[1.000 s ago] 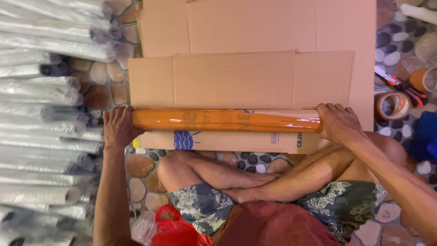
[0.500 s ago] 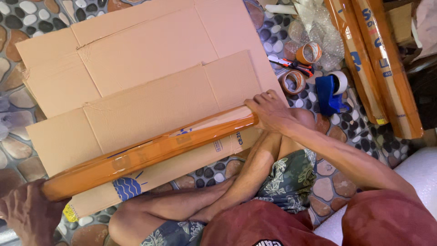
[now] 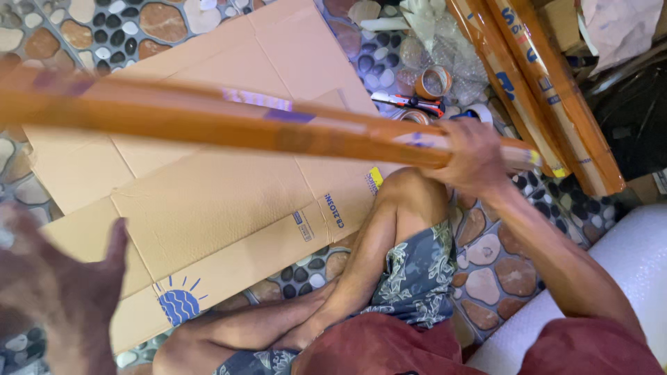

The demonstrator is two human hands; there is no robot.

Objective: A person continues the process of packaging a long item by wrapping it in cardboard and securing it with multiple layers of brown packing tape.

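Nearest the camera: person seated cross-legged on the pebble floor (image 3: 497, 267), patterned shorts, red shirt. Left hand (image 3: 59, 295) low at the left edge, blurred, fingers spread open, holding nothing, hovering just over the edge of the flattened cardboard (image 3: 208, 201). Right hand (image 3: 472, 156) above the right knee, grip closed around one end of the long orange-wrapped roll (image 3: 264, 128). Roll is lifted clear of the cardboard, runs nearly level across the view from upper left to the right hand, motion-blurred at the far left end. The cardboard lies flat on the floor under it, brown, with a blue sun-and-wave print near the left hand. Just beyond the right hand: tape rolls (image 3: 432, 82), a red-handled cutter (image 3: 410, 104), crumpled clear plastic. Farther right: two more long orange-wrapped packs (image 3: 549, 90) lying side by side at a slant. White bubble wrap (image 3: 611, 278) at lower right.
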